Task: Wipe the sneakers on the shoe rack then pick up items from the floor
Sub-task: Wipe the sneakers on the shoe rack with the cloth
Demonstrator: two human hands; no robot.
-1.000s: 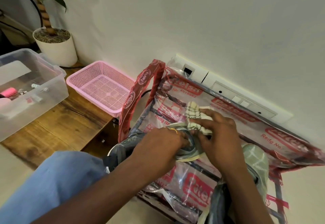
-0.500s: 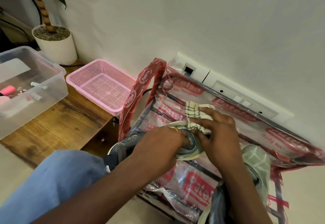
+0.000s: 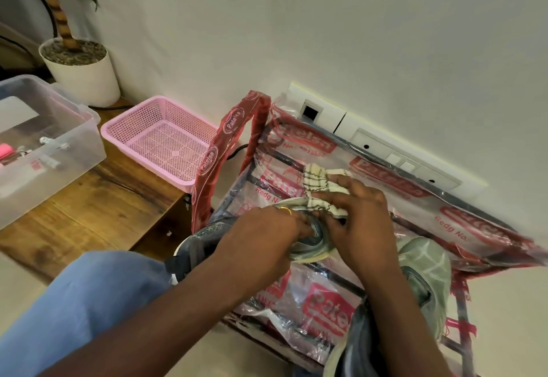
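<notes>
Hardly anything has shifted over the last second: the left hand [image 3: 267, 234] still curls its fingers round the grey sneaker [image 3: 308, 246], holding it on the plastic-wrapped shoe rack [image 3: 326, 302]. The right hand [image 3: 361, 222] pinches the checked cloth [image 3: 321, 187] against the shoe's toe. The cloth bunches out at the hand's 11 o'clock and the sneaker lies at its 8 o'clock. A pale green sneaker [image 3: 427, 261] rests at the right hand's 4 o'clock, and a pink basket [image 3: 166, 139] sits at 10 o'clock.
</notes>
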